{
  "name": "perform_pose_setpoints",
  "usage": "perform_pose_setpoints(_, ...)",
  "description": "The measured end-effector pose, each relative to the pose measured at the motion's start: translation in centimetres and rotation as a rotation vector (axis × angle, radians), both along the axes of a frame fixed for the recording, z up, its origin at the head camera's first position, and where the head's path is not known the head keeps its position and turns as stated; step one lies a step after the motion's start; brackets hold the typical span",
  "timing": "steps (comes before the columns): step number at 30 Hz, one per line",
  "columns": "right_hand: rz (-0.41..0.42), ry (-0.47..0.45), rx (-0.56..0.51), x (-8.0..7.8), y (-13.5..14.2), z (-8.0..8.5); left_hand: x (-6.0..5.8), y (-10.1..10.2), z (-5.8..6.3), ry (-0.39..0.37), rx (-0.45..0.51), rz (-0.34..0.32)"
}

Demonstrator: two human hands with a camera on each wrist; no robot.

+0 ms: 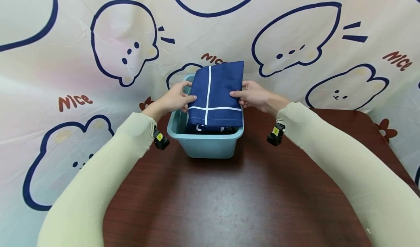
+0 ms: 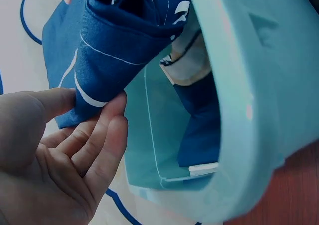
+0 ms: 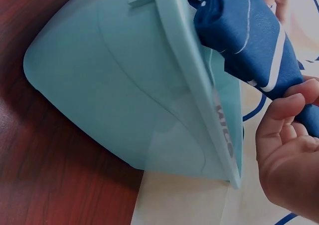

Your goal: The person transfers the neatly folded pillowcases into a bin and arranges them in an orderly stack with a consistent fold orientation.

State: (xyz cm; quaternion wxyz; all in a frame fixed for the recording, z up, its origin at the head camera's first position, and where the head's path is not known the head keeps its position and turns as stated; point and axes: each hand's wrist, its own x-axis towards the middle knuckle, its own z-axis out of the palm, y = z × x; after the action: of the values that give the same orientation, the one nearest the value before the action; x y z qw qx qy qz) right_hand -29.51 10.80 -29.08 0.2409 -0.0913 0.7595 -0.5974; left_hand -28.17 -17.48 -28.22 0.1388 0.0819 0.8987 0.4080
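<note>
A folded navy cloth with white lines (image 1: 223,86) is held over the mouth of a light blue plastic bin (image 1: 206,146). At its left edge my left hand (image 1: 174,97) pinches the fabric, thumb on top and fingers beneath. My right hand (image 1: 254,95) grips the opposite edge the same way. The left wrist view shows the bundle's thick folded end, and below it more dark blue fabric (image 2: 202,120) inside the bin with a beige-and-white piece (image 2: 192,60). In the right wrist view, thumb and fingers (image 3: 291,108) pinch the cloth beside the bin's rim.
The bin stands on a dark reddish-brown wooden table (image 1: 229,199), near its back edge. Behind hangs a pale curtain (image 1: 210,31) printed with blue cartoon outlines. Black cameras are strapped to both wrists, over pale sleeves (image 1: 108,170).
</note>
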Motion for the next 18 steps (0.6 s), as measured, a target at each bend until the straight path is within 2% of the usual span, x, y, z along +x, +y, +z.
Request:
perform_pose_setpoints(7, -0.038, 0.009, 0.083, -0.1, -1.3, -0.3, -0.4, -0.7, -0.8, 0.014, -0.097, -0.016)
perform_pose_setpoints(18, -0.027, 0.014, 0.193, -0.3, -2.5, -1.3, -0.7, -1.0, -2.0, 0.035, -0.192, -0.027)
